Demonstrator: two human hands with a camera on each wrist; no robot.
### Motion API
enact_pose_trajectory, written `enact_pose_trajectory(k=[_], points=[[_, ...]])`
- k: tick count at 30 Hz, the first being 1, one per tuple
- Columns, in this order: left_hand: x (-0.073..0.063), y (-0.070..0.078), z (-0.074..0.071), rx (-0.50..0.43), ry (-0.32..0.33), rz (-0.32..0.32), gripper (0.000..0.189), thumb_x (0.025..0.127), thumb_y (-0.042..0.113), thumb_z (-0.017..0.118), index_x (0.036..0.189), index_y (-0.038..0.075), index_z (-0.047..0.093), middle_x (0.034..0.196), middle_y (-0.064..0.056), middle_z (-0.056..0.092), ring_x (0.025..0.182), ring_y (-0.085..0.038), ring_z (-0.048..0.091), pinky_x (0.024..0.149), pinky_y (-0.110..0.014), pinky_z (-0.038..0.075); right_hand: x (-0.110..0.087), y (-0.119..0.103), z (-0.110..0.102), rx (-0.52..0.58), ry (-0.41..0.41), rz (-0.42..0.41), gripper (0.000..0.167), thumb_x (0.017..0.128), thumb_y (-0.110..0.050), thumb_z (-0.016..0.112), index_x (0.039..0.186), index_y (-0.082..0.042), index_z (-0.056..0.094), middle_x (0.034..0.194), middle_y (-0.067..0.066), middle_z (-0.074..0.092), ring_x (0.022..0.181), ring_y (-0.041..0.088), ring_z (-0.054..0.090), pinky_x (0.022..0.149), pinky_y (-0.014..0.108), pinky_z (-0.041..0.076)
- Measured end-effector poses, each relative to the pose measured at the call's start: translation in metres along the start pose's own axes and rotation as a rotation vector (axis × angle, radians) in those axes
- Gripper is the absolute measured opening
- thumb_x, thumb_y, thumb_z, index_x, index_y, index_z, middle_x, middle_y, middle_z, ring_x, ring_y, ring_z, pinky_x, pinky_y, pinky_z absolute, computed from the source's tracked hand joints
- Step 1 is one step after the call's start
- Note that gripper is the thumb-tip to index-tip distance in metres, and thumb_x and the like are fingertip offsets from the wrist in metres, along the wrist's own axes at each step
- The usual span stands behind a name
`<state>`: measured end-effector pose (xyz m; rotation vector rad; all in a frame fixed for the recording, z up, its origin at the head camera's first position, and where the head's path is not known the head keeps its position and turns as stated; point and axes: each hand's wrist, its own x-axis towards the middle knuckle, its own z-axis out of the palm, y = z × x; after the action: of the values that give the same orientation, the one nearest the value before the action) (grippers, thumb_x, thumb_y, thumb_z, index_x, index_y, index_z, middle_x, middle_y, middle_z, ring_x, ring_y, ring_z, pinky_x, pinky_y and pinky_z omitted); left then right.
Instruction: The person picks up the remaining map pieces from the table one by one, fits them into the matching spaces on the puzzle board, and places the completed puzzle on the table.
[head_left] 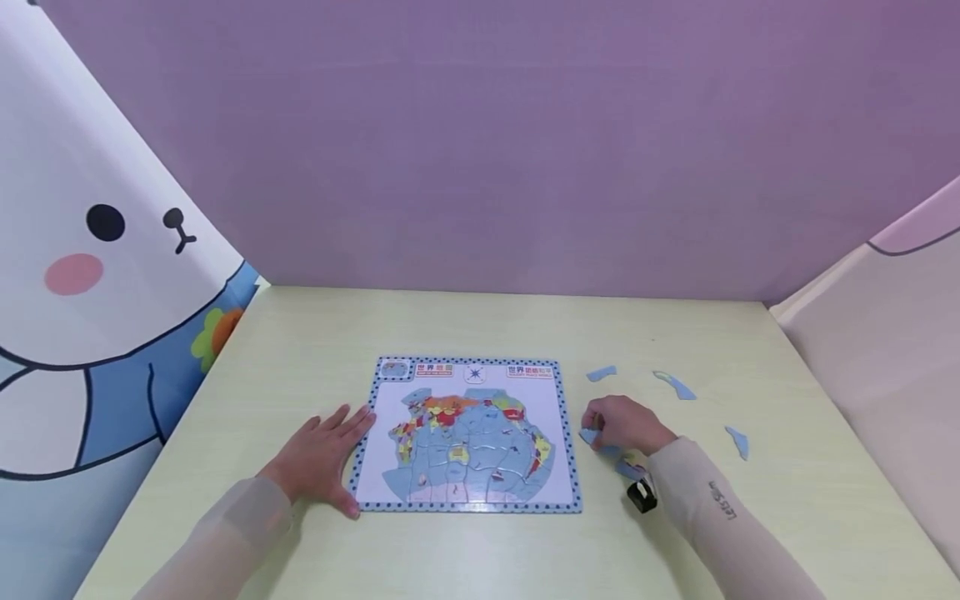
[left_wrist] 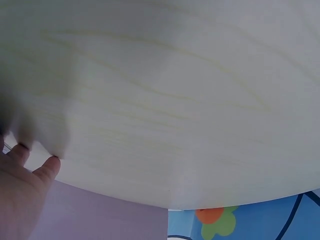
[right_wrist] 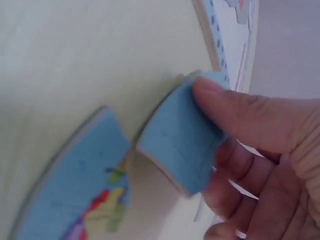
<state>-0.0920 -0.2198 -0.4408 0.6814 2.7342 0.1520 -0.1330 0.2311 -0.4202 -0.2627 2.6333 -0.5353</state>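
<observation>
A partly filled world-map jigsaw puzzle board [head_left: 369,450] with a blue dotted border lies on the table. Along its left edge rests my left hand [head_left: 322,457], fingers spread, the fingertips at the border. To the right of the board, my right hand [head_left: 622,422] pinches a plain blue puzzle piece [right_wrist: 177,132] between thumb and fingers. Close beside that piece is another puzzle piece [right_wrist: 82,177], blue with coloured land along one side. In the left wrist view only part of the left hand [left_wrist: 27,185] shows.
More loose pieces lie on the right: a small blue piece [head_left: 602,373], a curved piece [head_left: 678,387] and a narrow blue piece [head_left: 738,442]. A black wrist device [head_left: 642,496] sits at the right cuff. A purple backdrop [head_left: 510,150] stands behind the table.
</observation>
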Motion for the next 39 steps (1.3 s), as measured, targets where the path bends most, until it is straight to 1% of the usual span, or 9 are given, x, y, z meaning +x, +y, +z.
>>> enact_pose_trajectory(k=[4,8,11,14,19,22,28,32,39], points=[[0.000,0.002,0.001,0.004,-0.005,-0.013,0.129,0.050,0.076,0.074,0.148,0.003,0.032,0.154,-0.015,0.030,0.140,-0.043,0.021,0.105,-0.067,0.021,0.000,0.000,-0.004,0.016,-0.025,-0.040,0.023,0.074,-0.003,0.079,0.094,-0.010,0.073,0.089,0.001,0.065,0.081,0.018,0.057,0.075,0.038,0.050],[0.000,0.003,0.000,0.008,-0.013,-0.022,0.129,0.050,0.076,0.074,0.148,0.004,0.032,0.154,-0.015,0.029,0.140,-0.043,0.021,0.105,-0.068,0.021,0.001,0.001,-0.008,0.091,-0.035,-0.093,0.026,0.076,0.000,0.076,0.101,-0.006,0.073,0.094,0.004,0.067,0.084,0.018,0.058,0.075,0.037,0.052],[-0.001,0.002,-0.001,0.023,-0.026,-0.027,0.129,0.050,0.077,0.073,0.149,0.005,0.031,0.154,-0.014,0.029,0.141,-0.042,0.020,0.105,-0.067,0.021,0.002,0.002,-0.008,0.209,-0.046,-0.144,0.023,0.079,0.004,0.071,0.102,-0.001,0.071,0.085,0.004,0.066,0.072,0.016,0.057,0.065,0.032,0.051],[-0.002,0.000,-0.004,0.052,-0.035,-0.021,0.129,0.051,0.078,0.072,0.149,0.005,0.032,0.154,-0.014,0.029,0.140,-0.042,0.022,0.104,-0.067,0.022,0.004,0.000,-0.010,0.336,-0.077,-0.192,0.022,0.081,0.006,0.066,0.103,0.004,0.067,0.070,0.002,0.060,0.059,0.013,0.050,0.055,0.027,0.044],[-0.003,0.000,-0.008,0.048,-0.056,-0.035,0.124,0.055,0.074,0.074,0.148,0.005,0.032,0.154,-0.014,0.030,0.140,-0.041,0.022,0.104,-0.068,0.023,0.004,-0.005,-0.011,0.465,-0.110,-0.226,0.024,0.085,0.004,0.061,0.108,0.009,0.063,0.067,0.002,0.059,0.059,0.014,0.052,0.058,0.028,0.047],[-0.003,0.001,-0.009,0.032,-0.068,-0.033,0.121,0.056,0.072,0.074,0.149,0.006,0.032,0.155,-0.013,0.029,0.141,-0.040,0.021,0.104,-0.067,0.023,0.001,-0.005,-0.012,0.500,-0.109,-0.236,0.027,0.088,0.007,0.058,0.114,0.011,0.060,0.072,0.004,0.061,0.064,0.018,0.058,0.064,0.032,0.052],[0.001,0.003,-0.007,0.045,-0.074,-0.032,0.125,0.053,0.076,0.073,0.149,0.007,0.032,0.155,-0.012,0.029,0.141,-0.039,0.021,0.104,-0.067,0.023,-0.004,0.003,-0.014,0.561,-0.122,-0.253,0.035,0.092,0.008,0.052,0.127,0.013,0.052,0.079,0.006,0.061,0.073,0.023,0.061,0.072,0.033,0.055],[-0.001,0.005,-0.007,0.041,-0.060,-0.013,0.126,0.053,0.076,0.073,0.148,0.005,0.033,0.154,-0.014,0.030,0.140,-0.041,0.023,0.103,-0.068,0.024,-0.003,0.004,-0.011,0.567,-0.107,-0.243,0.030,0.091,0.007,0.054,0.121,0.011,0.057,0.079,0.006,0.061,0.074,0.021,0.061,0.071,0.031,0.055],[0.000,0.007,-0.011,0.022,-0.086,-0.050,0.126,0.053,0.074,0.075,0.150,0.008,0.030,0.155,-0.012,0.028,0.141,-0.040,0.020,0.103,-0.068,0.023,0.012,-0.003,-0.006,0.580,-0.139,-0.241,0.026,0.091,0.004,0.057,0.115,0.008,0.063,0.084,0.006,0.063,0.078,0.020,0.059,0.075,0.029,0.052]])
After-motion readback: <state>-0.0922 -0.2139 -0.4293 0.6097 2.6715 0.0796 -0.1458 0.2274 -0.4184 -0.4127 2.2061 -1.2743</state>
